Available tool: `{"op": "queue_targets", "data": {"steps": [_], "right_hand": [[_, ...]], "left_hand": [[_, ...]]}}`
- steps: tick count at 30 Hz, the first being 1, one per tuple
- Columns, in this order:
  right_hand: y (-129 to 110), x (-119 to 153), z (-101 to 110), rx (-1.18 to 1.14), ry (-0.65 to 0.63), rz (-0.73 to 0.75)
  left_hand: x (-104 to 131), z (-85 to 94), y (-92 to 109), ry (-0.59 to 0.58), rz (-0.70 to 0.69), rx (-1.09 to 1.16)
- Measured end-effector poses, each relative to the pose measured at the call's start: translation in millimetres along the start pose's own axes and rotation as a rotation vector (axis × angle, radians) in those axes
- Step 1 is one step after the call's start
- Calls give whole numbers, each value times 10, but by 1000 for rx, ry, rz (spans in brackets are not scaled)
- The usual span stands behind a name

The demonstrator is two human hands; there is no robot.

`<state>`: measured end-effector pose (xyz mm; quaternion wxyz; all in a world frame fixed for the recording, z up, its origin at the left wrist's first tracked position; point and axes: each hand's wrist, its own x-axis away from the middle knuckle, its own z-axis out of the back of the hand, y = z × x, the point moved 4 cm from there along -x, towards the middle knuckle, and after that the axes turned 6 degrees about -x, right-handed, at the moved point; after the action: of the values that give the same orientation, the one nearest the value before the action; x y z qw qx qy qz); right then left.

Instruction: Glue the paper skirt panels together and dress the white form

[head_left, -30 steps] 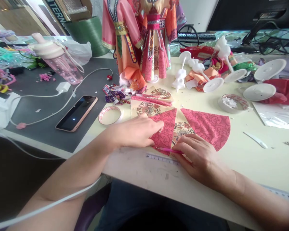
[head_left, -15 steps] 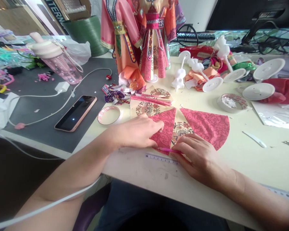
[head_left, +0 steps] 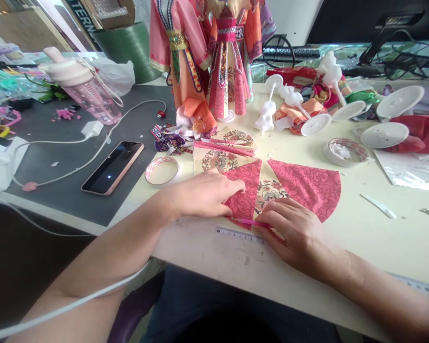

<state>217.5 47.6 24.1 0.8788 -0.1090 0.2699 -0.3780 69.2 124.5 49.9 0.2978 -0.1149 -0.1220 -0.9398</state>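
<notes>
My left hand (head_left: 210,193) rests on a red patterned fabric panel (head_left: 248,178), its fingers bent near the lower edge; whether it pinches the cloth is hidden. My right hand (head_left: 293,226) is closed on a slim pink tool (head_left: 249,222), whose tip points left along the panel's lower edge, close to my left fingertips. Between the red panel and a second red fan-shaped panel (head_left: 307,188) lies a cream floral strip (head_left: 270,195), partly under my right hand. A short ruler (head_left: 239,234) lies just below the cloth.
Dressed doll figures (head_left: 227,66) stand at the back. A tape roll (head_left: 161,170) and a phone (head_left: 112,168) lie left, near a pink bottle (head_left: 89,90). On the right are white stands (head_left: 315,125), another tape roll (head_left: 345,152) and a white blade-like tool (head_left: 378,206).
</notes>
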Motion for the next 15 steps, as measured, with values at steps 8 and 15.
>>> {"op": "queue_targets", "data": {"steps": [8, 15], "right_hand": [[14, 7, -12, -4, -21, -12], [27, 14, -8, -15, -31, -19]], "left_hand": [[14, 15, 8, 7, -24, 2], [12, 11, 15, -5, 6, -11]]}}
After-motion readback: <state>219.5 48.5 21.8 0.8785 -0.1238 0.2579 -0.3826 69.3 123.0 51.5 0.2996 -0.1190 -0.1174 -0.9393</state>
